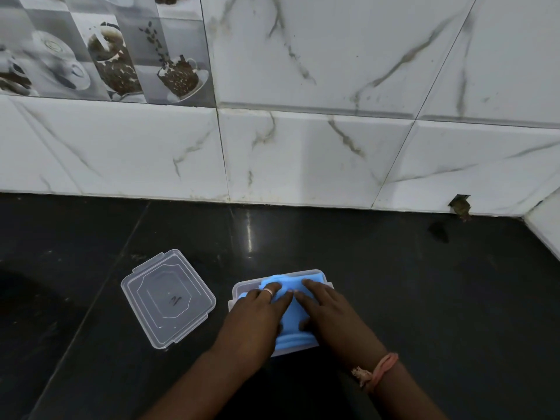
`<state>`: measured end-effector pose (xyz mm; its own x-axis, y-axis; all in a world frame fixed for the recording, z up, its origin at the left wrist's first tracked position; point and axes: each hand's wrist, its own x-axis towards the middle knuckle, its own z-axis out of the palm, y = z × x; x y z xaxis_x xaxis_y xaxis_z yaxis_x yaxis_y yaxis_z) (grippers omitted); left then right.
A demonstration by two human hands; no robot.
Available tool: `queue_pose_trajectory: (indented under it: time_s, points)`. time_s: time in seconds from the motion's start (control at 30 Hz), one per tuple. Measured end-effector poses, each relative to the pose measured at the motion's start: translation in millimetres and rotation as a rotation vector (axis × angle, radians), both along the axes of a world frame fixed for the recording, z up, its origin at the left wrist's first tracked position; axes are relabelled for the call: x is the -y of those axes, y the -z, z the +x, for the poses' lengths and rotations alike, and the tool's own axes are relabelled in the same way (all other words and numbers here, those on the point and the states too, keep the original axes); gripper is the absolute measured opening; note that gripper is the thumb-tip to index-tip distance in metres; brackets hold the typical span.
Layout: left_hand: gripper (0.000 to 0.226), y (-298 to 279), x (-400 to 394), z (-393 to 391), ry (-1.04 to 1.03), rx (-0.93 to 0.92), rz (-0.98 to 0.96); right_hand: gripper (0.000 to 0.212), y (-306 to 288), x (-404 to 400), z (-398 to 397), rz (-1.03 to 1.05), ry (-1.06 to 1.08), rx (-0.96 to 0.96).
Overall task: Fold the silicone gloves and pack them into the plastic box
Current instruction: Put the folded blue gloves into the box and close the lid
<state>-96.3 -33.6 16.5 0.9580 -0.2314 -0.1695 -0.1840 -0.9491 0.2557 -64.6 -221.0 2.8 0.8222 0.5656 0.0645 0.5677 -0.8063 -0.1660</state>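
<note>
Folded blue silicone gloves [291, 313] lie in the clear plastic box [239, 291] on the dark counter. The blue material bulges a little over the box's far rim. My left hand [257, 313] lies flat on the left part of the gloves, fingers straight and pressing down. My right hand [327, 310] presses on the right part, fingers stretched toward the far rim, thumb resting on the blue surface. The two hands' fingertips almost meet over the middle. Much of the box is hidden beneath my hands.
The box's clear lid [168, 298] lies flat on the counter to the left of the box. A white marble-tiled wall [303, 153] runs along the back of the black counter [424, 283], with a corner at the far right.
</note>
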Motion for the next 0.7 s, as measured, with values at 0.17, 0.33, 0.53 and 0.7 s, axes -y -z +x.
queue_pose_trajectory:
  time_s: [0.17, 0.33, 0.53, 0.7]
  points:
    - [0.084, 13, 0, 4, 0.0, -0.041, 0.127, 0.061, 12, -7, 18, -0.135, -0.102, -0.16]
    - [0.084, 21, 1, 7, -0.006, -0.094, 0.145, 0.059, 7, -14, 42, -0.251, -0.22, -0.153]
    - [0.079, 25, 0, 13, 0.057, -0.161, 0.242, 0.065, 2, -22, 54, -0.329, -0.345, -0.108]
    - [0.081, 18, -2, 14, 0.085, -0.191, 0.237, 0.062, -14, -24, 53, -0.38, -0.351, -0.158]
